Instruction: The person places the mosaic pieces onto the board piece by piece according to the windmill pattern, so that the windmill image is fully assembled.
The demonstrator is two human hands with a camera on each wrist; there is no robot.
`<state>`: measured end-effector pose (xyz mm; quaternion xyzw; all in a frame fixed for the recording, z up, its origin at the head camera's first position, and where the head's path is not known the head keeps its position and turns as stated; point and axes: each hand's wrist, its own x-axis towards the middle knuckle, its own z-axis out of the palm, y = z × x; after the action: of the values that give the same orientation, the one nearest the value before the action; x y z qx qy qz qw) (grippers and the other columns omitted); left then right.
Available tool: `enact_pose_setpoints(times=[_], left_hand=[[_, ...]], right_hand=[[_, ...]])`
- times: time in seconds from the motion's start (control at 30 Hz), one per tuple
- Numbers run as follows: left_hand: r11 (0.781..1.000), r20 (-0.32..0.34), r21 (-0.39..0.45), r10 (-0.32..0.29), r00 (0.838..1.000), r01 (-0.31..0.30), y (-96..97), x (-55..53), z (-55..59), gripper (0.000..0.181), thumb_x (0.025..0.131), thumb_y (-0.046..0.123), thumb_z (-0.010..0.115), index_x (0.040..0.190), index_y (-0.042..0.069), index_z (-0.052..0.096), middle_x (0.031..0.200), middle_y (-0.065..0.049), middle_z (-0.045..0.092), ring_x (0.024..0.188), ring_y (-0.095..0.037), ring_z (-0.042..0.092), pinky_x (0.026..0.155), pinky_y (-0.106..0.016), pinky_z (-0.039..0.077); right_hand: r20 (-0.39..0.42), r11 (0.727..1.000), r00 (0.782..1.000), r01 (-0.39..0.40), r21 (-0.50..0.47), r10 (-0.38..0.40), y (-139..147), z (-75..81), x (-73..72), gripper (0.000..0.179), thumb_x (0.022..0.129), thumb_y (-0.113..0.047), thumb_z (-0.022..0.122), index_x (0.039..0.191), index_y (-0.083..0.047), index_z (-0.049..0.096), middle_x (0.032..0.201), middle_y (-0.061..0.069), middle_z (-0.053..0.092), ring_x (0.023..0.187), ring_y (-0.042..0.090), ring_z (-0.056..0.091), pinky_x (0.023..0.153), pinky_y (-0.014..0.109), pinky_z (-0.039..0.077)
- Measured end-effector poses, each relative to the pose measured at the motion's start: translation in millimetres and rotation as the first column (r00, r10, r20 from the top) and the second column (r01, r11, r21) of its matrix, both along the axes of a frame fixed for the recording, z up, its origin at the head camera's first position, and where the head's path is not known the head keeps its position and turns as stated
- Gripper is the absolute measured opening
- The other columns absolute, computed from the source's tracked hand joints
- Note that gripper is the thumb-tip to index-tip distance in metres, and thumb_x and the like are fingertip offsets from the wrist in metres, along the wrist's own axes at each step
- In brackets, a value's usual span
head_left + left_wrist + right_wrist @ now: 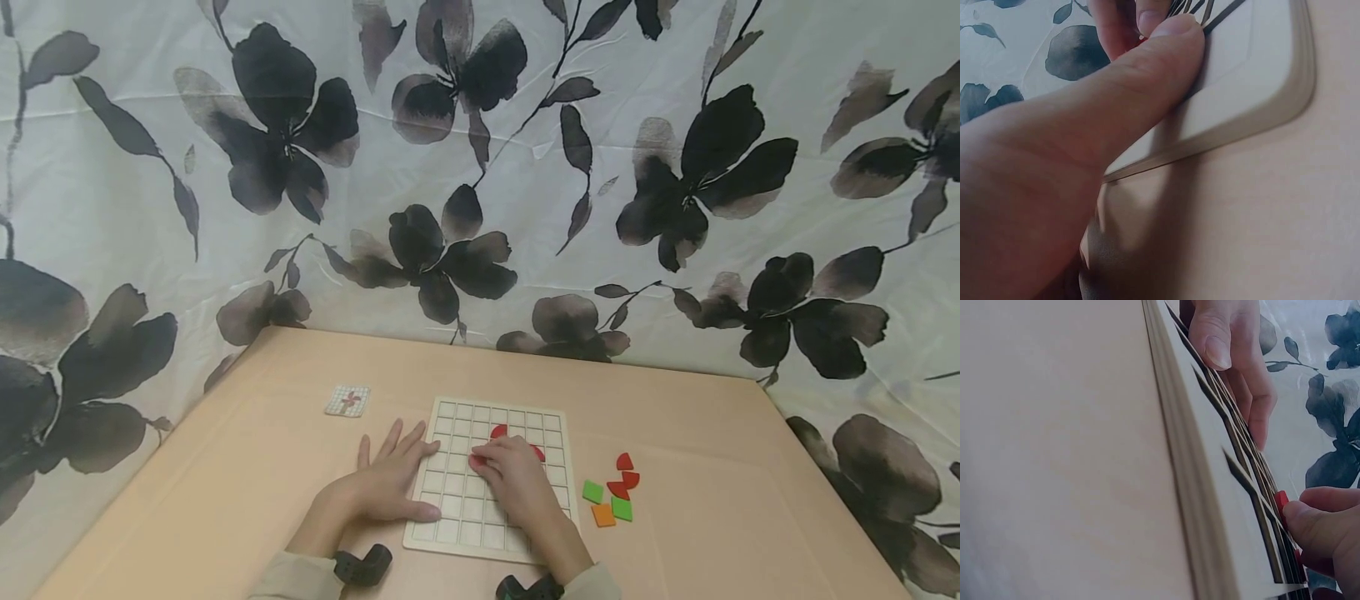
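Observation:
A pale board with a square grid [457,533] lies on the table. My left hand [393,483] rests spread at its left edge, with the thumb over the lower left part; the left wrist view shows that thumb [1147,75] above the board's corner. Over the middle of the grid, my right hand [517,479] pinches a red quarter-circle tile [1282,503] between thumb and fingertips, at the board's surface. Another red tile [498,431] sits on the grid just above that hand, and a further red tile [537,452] shows partly behind it.
Right of the board lie loose red quarter-circle tiles [625,461], green square tiles [622,508] and an orange square tile [603,515]. A small card [348,401] with a red pinwheel figure on a grid lies at the back left. Floral cloth [570,250] hangs behind the table [697,467].

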<state>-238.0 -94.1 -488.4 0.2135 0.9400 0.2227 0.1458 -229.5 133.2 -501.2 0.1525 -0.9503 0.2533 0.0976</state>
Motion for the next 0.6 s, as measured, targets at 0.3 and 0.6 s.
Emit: enact_pose_setpoints(times=[0.3, 0.6], left_hand=[[1.0, -0.001, 0.026, -0.014, 1.0, 0.014, -0.2, 0.7, 1.9, 0.097, 0.068, 0.071, 0.067, 0.144, 0.019, 0.038, 0.161, -0.01, 0.011, 0.147, -0.041, -0.004, 0.104, -0.075, -0.008], [0.999, -0.007, 0.03, -0.013, 1.0, 0.013, 0.5, 1.6, 4.1, 0.098, 0.067, 0.072, 0.066, 0.144, 0.019, 0.038, 0.16, -0.011, 0.012, 0.147, -0.041, -0.003, 0.104, -0.075, -0.008]], right_hand=[[0.007, 0.997, 0.998, 0.064, 0.048, -0.065, 1.6, 3.9, -0.9, 0.023, 0.08, -0.032, 0.075, 0.102, -0.025, 0.075, 0.095, -0.013, 0.073, 0.081, 0.005, 0.055, 0.072, 0.025, 0.048], [-0.051, 0.987, 0.993, 0.111, 0.118, -0.106, 1.2, 5.1, -1.0, 0.02, 0.079, -0.037, 0.075, 0.097, -0.028, 0.076, 0.089, -0.015, 0.073, 0.076, 0.004, 0.056, 0.066, 0.022, 0.045]])
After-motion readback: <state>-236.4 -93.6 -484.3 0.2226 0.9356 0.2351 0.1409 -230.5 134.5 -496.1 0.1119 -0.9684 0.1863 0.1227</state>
